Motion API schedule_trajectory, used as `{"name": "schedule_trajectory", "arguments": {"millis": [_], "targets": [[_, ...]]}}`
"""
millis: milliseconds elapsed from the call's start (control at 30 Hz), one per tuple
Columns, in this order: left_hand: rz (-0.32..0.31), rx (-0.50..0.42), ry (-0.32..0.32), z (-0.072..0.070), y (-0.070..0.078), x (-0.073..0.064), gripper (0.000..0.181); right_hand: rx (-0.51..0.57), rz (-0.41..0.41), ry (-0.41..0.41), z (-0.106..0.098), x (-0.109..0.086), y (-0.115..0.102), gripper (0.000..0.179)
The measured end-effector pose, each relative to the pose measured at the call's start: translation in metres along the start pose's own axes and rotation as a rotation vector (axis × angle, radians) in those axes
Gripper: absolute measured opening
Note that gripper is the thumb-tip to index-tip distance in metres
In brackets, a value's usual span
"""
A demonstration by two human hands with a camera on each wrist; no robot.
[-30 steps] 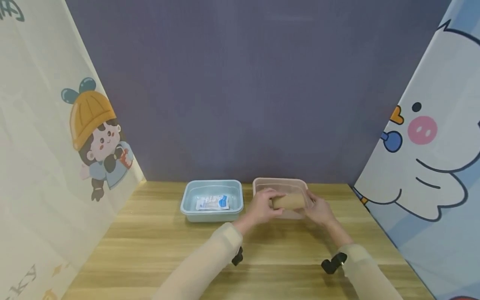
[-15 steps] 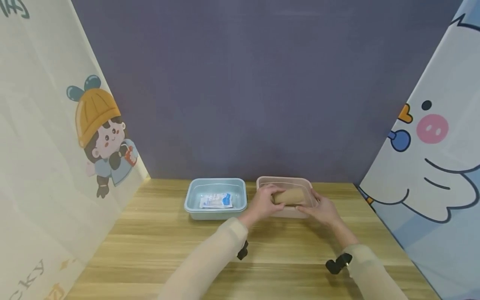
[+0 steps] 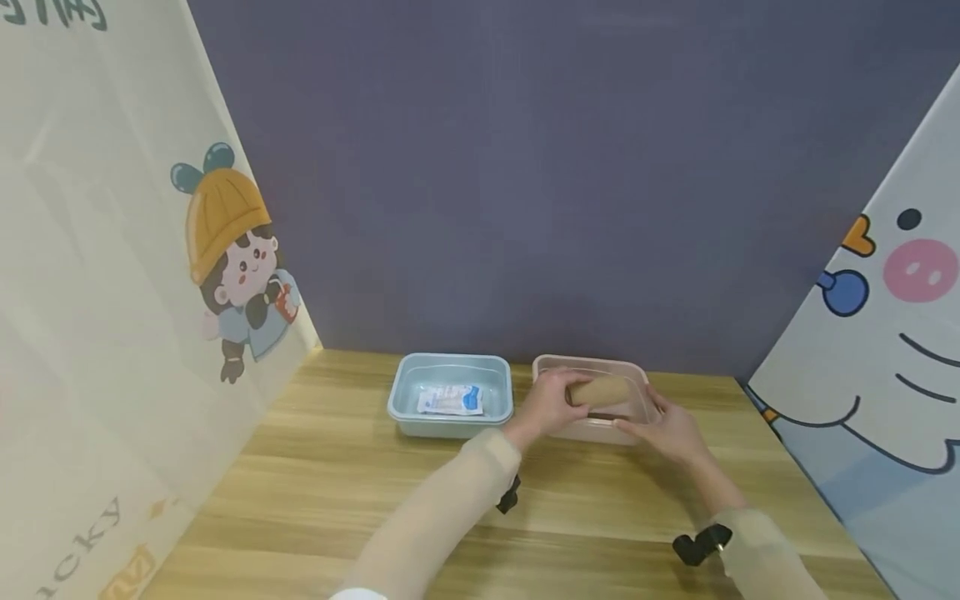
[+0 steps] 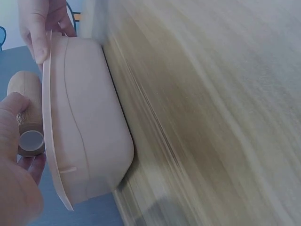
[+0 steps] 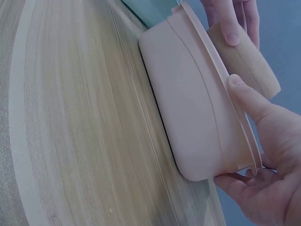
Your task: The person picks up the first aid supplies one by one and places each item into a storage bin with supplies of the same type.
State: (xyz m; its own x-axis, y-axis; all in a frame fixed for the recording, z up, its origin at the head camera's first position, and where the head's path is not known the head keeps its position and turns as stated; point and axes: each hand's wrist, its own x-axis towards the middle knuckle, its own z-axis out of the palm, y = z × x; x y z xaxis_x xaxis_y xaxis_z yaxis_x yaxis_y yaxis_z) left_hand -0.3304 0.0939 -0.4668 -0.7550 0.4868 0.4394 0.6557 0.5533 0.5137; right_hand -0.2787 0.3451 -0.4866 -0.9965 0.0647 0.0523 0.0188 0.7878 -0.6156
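My left hand (image 3: 549, 403) grips one end of a tan bandage roll (image 3: 609, 390), held over the pink plastic box (image 3: 592, 431). In the left wrist view the bandage roll (image 4: 31, 110) shows a round, pale core at its near end. It lies sideways at the level of the box's opening. My right hand (image 3: 672, 431) grips the box's right front corner. In the right wrist view, the thumb of this hand (image 5: 282, 155) lies on the rim while fingers sit beneath it. The inside of the box is largely hidden.
Left of the pink box stands a light blue plastic box (image 3: 450, 428) with a white and blue packet (image 3: 452, 400) in it. Both are on a wooden table (image 3: 360, 483), close to a dark back panel (image 3: 480, 183). Printed panels flank the table.
My right hand's thumb has come down onto the pink box's front rim. The bandage roll stays in my left hand over the box. The head view has turned, so everything appears farther right.
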Motion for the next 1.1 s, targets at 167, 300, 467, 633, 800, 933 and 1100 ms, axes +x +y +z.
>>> {"name": "schedule_trajectory", "arguments": {"millis": [167, 300, 467, 633, 800, 933, 1100], "targets": [[0.007, 0.047, -0.006, 0.002, 0.003, 0.006, 0.049, -0.005, 0.009, -0.006, -0.003, 0.0, 0.002, 0.122], [0.044, 0.09, -0.02, 0.004, 0.003, 0.011, 0.049, -0.021, 0.025, -0.006, -0.005, 0.0, 0.002, 0.121], [0.044, 0.095, -0.02, 0.007, 0.002, 0.017, 0.048, -0.016, 0.031, -0.014, -0.005, 0.0, -0.001, 0.12], [0.018, 0.111, -0.028, 0.011, 0.001, 0.02, 0.048, -0.01, 0.035, -0.016, -0.004, 0.001, -0.003, 0.116], [-0.022, 0.104, -0.048, 0.013, 0.001, 0.025, 0.048, 0.004, 0.024, 0.011, -0.004, 0.002, -0.003, 0.114], [-0.047, 0.108, -0.061, 0.016, -0.001, 0.028, 0.047, 0.012, 0.009, 0.02, -0.002, 0.003, -0.001, 0.113], [-0.045, 0.13, -0.082, 0.019, -0.002, 0.031, 0.046, 0.035, 0.009, 0.021, -0.001, 0.002, -0.001, 0.113]]}}
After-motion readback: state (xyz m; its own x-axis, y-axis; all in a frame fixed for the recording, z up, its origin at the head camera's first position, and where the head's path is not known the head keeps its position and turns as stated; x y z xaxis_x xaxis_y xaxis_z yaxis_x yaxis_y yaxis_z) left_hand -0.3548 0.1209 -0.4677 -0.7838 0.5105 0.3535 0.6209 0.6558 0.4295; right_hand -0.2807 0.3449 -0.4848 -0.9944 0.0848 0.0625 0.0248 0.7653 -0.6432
